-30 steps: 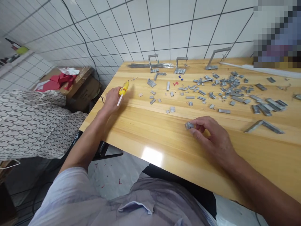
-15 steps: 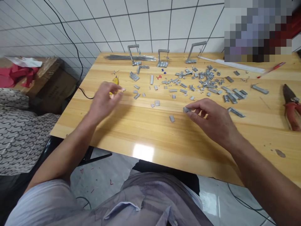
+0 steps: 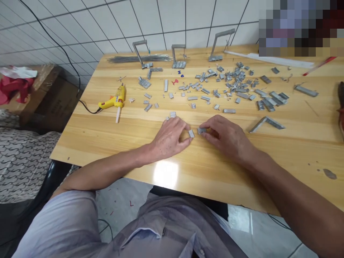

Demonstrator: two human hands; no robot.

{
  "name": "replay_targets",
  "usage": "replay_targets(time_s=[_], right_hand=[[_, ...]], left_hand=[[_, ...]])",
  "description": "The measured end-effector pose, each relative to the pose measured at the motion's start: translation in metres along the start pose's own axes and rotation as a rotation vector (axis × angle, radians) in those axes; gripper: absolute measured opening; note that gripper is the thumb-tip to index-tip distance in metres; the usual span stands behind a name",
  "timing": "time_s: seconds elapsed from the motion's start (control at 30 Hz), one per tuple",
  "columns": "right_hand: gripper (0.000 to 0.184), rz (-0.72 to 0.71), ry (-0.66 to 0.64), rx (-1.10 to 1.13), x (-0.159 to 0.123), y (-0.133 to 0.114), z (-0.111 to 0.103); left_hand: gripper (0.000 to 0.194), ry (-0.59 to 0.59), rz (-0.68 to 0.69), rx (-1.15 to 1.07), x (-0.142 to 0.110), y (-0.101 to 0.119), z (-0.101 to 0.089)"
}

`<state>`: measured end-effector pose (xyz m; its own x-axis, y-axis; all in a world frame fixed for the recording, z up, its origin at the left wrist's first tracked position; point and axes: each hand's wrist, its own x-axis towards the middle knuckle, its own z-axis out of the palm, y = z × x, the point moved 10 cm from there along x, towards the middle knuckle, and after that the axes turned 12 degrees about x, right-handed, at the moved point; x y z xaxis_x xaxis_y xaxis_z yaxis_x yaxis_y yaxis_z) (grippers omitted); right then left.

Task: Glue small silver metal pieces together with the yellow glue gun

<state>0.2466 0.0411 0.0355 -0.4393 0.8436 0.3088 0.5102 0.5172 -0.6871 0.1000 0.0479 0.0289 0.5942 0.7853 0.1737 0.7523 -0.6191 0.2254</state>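
Flat grey piece (image 3: 191, 133) is at the near part of the table (image 3: 88, 138), pinched by the fingers of the left hand (image 3: 170, 139), which has come across from the yellow glue gun (image 3: 115, 101), now lying unheld. Fingers of the right hand (image 3: 229, 138) pinch a grey block (image 3: 201, 131) just beside it, apart. Assessment: both hands are now engaged on neighbouring parts. Loose grey pieces (image 3: 243, 95) lie beyond.

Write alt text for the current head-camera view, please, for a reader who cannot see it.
A left hand, fingertips at a small grey piece, is close to a right hand pinching a second piece over a wooden table. A yellow glue gun lies to the left; scattered grey strips and three upright frames are behind, before a tiled wall.
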Motion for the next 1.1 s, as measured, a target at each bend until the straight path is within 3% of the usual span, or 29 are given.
replay_targets(time_s=[0.47, 1.1], right_hand=[[0.018, -0.049, -0.022, -0.052, -0.004, -0.005, 0.011], [0.019, 0.030, -0.052, -0.068, -0.002, 0.000, 0.018]], left_hand=[[0.015, -0.032, 0.057, -0.043, 0.002, 0.001, 0.000], [0.015, -0.057, 0.047, -0.053, 0.002, 0.000, 0.003]])
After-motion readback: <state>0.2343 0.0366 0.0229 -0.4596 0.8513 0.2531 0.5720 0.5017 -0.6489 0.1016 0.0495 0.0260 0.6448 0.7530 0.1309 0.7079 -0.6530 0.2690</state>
